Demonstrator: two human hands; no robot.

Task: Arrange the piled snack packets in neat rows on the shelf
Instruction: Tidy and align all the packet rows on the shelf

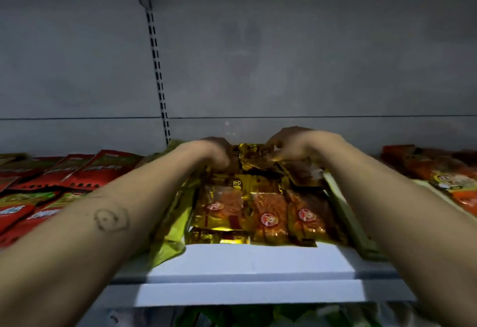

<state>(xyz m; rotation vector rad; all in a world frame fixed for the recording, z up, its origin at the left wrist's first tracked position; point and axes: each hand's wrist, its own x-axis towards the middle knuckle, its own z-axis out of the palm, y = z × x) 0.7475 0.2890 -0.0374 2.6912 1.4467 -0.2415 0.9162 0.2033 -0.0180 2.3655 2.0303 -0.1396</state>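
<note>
I see the gold snack packets (258, 210) piled in the middle of the shelf (245, 259), set back from its front edge. My right hand (291, 146) curls round the rearmost of them. My left hand (216, 153) is curled just beside it, too blurred to tell its grip.

the pale shelf (247, 262) runs the whole width, its near strip showing white in the middle. on it, in the middle, the gold packets (258, 213) lie flat and overlapping, three side by side nearest and more piled behind them, with a yellow-green packet (170, 233) just beside them on the left and a pale flat pack (346, 213) along their right edge. further left, red packets (77, 172) lie overlapped in rows, and at the right end orange packets (438, 172) lie flat.
</note>
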